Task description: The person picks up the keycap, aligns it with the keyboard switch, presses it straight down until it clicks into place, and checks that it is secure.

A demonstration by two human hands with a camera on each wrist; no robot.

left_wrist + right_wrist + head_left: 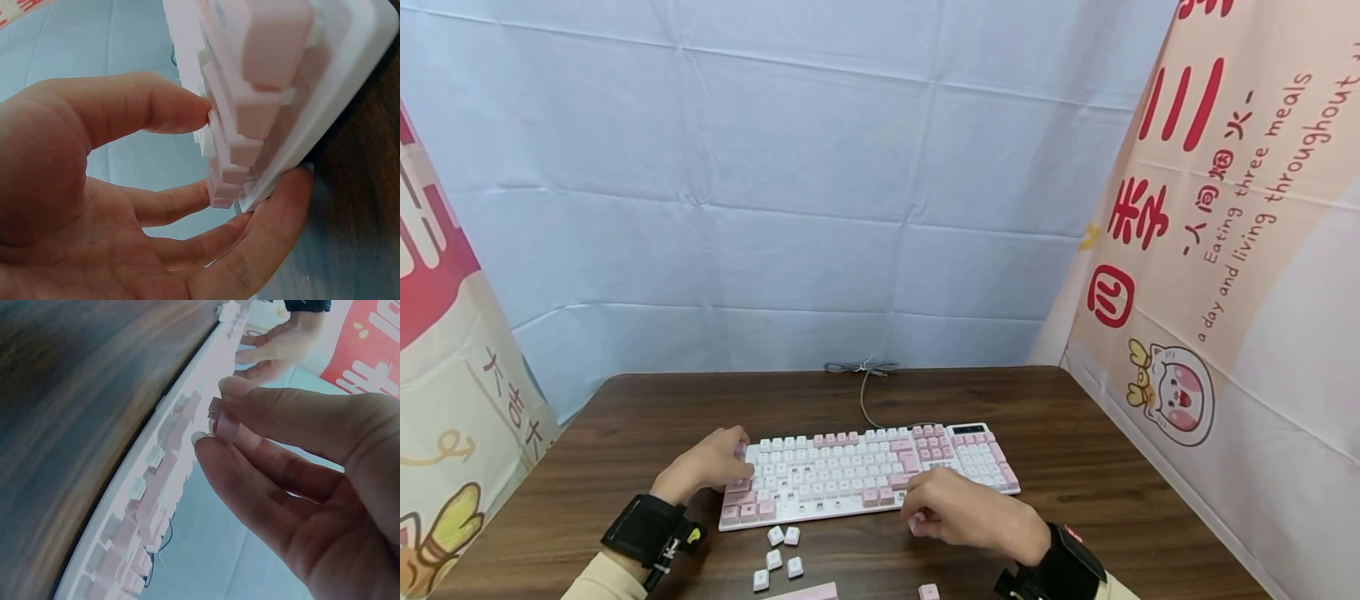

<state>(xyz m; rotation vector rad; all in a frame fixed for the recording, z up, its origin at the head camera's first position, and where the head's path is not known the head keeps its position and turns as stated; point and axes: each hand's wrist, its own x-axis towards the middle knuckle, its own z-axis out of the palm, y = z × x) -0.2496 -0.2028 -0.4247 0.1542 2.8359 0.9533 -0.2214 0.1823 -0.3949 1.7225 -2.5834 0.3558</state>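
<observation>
A white and pink keyboard (850, 479) lies on the dark wooden table, some bare key sockets showing along its front row. My left hand (711, 462) grips its left end; in the left wrist view the thumb (169, 112) rests on the side of the pink keys and the other fingers reach round the edge of the white case (350, 81). Over the front edge, right of the middle, is my right hand (962, 510). Between its thumb and fingertips it pinches a small pink keycap (227, 426), seen in the right wrist view and hidden in the head view.
Several loose white keycaps (774, 559) lie before the keyboard's left part. A long pink key (808, 592) and a single pink keycap (928, 592) are at the bottom of the head view. A grey cable (865, 402) runs back to the table's rear edge, near a blue cloth (820, 208).
</observation>
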